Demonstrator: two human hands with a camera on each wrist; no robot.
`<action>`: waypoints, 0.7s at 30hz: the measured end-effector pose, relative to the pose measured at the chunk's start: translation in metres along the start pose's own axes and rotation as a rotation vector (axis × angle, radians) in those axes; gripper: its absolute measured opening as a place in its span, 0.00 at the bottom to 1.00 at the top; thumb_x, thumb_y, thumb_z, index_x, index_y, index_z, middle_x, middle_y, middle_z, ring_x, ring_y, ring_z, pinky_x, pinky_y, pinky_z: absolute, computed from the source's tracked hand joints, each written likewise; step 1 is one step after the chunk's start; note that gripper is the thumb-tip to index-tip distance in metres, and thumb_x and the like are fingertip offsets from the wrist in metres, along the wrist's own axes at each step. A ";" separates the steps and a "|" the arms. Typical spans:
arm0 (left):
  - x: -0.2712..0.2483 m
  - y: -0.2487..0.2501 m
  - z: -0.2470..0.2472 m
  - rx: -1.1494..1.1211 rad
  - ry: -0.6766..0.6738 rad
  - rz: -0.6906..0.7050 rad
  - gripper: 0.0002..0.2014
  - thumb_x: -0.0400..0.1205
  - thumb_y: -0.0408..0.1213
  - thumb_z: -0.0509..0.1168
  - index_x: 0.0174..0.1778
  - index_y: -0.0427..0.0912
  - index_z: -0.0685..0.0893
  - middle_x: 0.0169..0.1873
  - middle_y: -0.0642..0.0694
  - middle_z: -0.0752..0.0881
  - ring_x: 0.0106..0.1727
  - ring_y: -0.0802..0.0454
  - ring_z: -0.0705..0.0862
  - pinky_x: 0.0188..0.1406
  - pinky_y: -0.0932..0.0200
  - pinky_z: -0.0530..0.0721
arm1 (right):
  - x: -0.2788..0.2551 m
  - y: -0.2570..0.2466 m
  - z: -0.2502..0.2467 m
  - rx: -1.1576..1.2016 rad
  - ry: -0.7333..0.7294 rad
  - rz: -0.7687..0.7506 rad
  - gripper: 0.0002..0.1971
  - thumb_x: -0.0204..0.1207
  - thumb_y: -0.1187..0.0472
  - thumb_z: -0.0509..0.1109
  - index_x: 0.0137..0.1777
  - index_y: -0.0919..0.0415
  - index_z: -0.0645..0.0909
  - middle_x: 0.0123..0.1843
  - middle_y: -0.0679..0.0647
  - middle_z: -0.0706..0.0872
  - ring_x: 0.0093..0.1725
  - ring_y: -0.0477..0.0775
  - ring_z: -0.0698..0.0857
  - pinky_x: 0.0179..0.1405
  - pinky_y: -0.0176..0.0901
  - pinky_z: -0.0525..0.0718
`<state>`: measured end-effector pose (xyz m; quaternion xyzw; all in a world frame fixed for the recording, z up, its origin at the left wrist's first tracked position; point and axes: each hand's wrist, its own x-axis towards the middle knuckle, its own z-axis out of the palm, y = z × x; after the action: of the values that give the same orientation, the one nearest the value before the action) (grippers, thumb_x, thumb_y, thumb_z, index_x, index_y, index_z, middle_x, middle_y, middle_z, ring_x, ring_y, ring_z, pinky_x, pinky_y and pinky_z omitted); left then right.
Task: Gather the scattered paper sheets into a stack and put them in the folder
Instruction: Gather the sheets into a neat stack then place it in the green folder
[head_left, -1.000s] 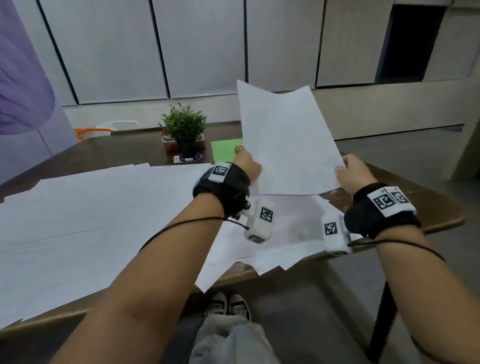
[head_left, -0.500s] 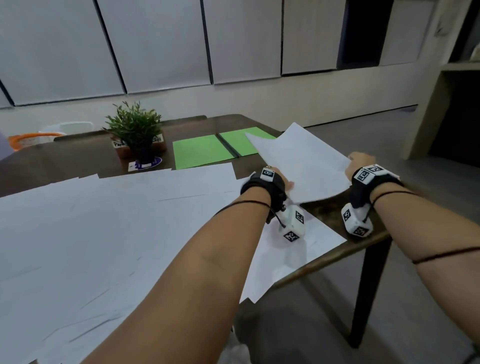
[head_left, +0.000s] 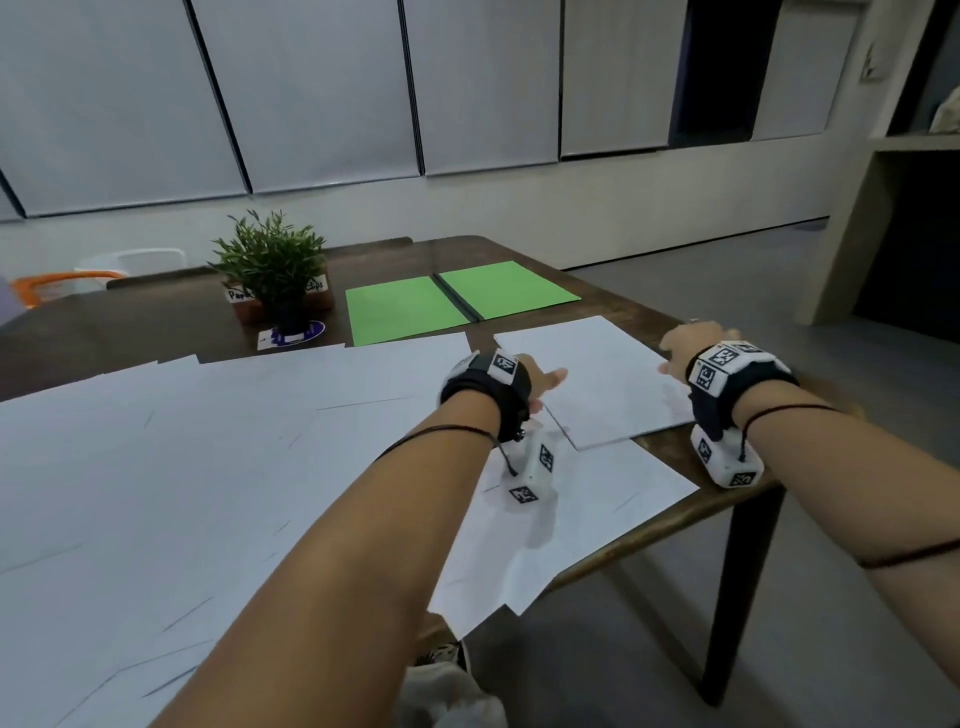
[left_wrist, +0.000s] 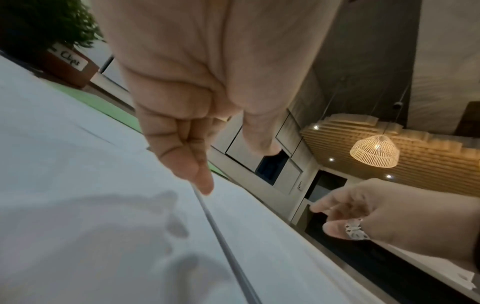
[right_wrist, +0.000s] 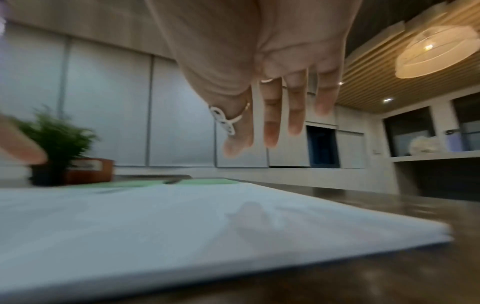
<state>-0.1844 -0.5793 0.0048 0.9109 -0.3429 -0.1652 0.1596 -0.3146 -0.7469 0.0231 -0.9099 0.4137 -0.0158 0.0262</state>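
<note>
Resting flat at the table's (head_left: 670, 452) right end is a small stack (head_left: 597, 384) of sheets, just short of the open green folder (head_left: 457, 306); judged the collecting pile, parked beside the folder so the final transfer is short. L hand (head_left: 540, 382) sits at the stack's left edge, fingers straight and close together, tips down at the paper edge per left wrist view, gripping nothing; likely squaring the edge. R hand (head_left: 688, 345) is at the right edge, fingers straight and slightly spread, hovering above the paper per right wrist view, holding nothing. Loose sheets (head_left: 218, 441) cover most of the table to the left, some overhanging the near edge; task judged at an early stage. Plant (head_left: 270, 265) stands left of the folder, clear of the work.

Not determinable: sheet count in stack; whether L fingertips actually touch paper; R fingertips are hidden behind the wrist band in head view; label behind the plant is partly covered. Right wrist view is blurred at left.
</note>
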 end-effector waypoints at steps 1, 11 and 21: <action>-0.006 -0.006 -0.003 -0.047 -0.006 -0.006 0.26 0.82 0.61 0.54 0.29 0.43 0.77 0.16 0.53 0.83 0.27 0.51 0.80 0.52 0.57 0.82 | -0.010 -0.011 -0.002 0.050 0.007 -0.081 0.14 0.77 0.54 0.70 0.60 0.57 0.82 0.64 0.57 0.82 0.66 0.61 0.78 0.65 0.49 0.72; -0.158 -0.129 -0.054 0.265 0.006 -0.021 0.31 0.78 0.46 0.71 0.76 0.45 0.70 0.67 0.45 0.79 0.70 0.49 0.75 0.65 0.61 0.70 | -0.118 -0.173 0.000 0.150 -0.207 -0.593 0.13 0.74 0.59 0.74 0.59 0.56 0.86 0.45 0.52 0.85 0.48 0.49 0.80 0.43 0.35 0.76; -0.259 -0.256 -0.047 0.319 -0.296 -0.223 0.54 0.66 0.64 0.73 0.81 0.64 0.44 0.83 0.50 0.43 0.79 0.45 0.63 0.78 0.49 0.62 | -0.177 -0.229 0.045 -0.339 -0.389 -0.453 0.46 0.72 0.24 0.49 0.74 0.63 0.68 0.68 0.59 0.80 0.63 0.58 0.79 0.65 0.47 0.72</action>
<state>-0.2027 -0.2133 -0.0073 0.9227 -0.2813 -0.2572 -0.0572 -0.2566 -0.4613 -0.0087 -0.9561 0.1851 0.2214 -0.0512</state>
